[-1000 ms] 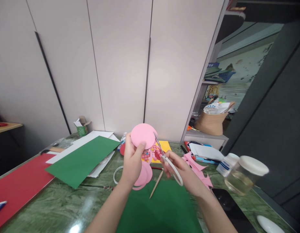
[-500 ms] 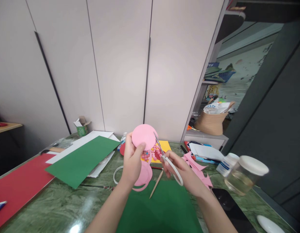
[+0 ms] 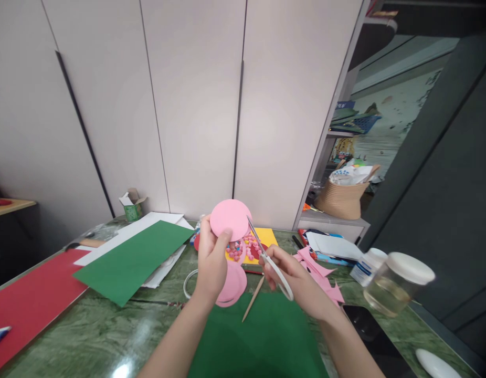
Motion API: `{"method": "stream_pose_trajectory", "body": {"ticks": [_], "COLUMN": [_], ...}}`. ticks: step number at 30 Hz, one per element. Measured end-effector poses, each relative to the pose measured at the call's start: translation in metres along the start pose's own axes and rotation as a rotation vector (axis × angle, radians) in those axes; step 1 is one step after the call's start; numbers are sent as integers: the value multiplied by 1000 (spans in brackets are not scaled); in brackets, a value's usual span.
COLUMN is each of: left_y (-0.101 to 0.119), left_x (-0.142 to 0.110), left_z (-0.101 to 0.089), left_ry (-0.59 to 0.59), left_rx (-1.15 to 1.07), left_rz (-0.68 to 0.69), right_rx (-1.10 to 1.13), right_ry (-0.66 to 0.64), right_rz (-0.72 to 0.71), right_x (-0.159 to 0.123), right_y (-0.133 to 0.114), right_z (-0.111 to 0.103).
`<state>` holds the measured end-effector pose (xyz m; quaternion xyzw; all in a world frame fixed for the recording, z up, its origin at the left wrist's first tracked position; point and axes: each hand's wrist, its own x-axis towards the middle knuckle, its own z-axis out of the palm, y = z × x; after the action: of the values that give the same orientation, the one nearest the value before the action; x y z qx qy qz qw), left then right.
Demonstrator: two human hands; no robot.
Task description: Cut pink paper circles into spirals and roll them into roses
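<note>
My left hand (image 3: 214, 257) pinches a round pink paper disc (image 3: 230, 218) between thumb and fingers, held up above the table. In my right hand (image 3: 284, 268) is a pair of white-handled scissors (image 3: 278, 275); the blades meet the disc's right edge. A narrow pink paper strip hangs below the disc near the blades. Beneath my left wrist lie more pink paper discs (image 3: 235, 283), partly covered by the hand. Behind the hands, small pink beads (image 3: 251, 247) rest on a yellow sheet (image 3: 268, 237).
A wooden stick (image 3: 253, 299) lies on a dark green sheet (image 3: 259, 341) in front. Pink scraps (image 3: 321, 275), a black phone (image 3: 374, 338) and a lidded jar (image 3: 398, 283) are at right. Green paper (image 3: 136, 260) and red paper (image 3: 42, 294) lie at left.
The pink disc dipped slightly right, then shifted a little left and up with my left hand. The scissors moved slightly left with it, and their handle loops look closer together.
</note>
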<state>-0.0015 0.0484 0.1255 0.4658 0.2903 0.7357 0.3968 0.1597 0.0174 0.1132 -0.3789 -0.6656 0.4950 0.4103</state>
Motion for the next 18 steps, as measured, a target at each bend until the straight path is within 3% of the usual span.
{"method": "stream_pose_trajectory", "body": {"ticks": [10, 18], "left_y": [0, 2], "left_x": [-2, -4], "left_z": [0, 1], "left_ry": [-98, -106], "left_rx": [6, 31], "left_rz": [-36, -44], "right_rx": [50, 28], "right_ry": [-16, -14], "right_rz": [-54, -57], "right_x": [1, 2], "right_y": [2, 1], "right_z": [1, 1]}}
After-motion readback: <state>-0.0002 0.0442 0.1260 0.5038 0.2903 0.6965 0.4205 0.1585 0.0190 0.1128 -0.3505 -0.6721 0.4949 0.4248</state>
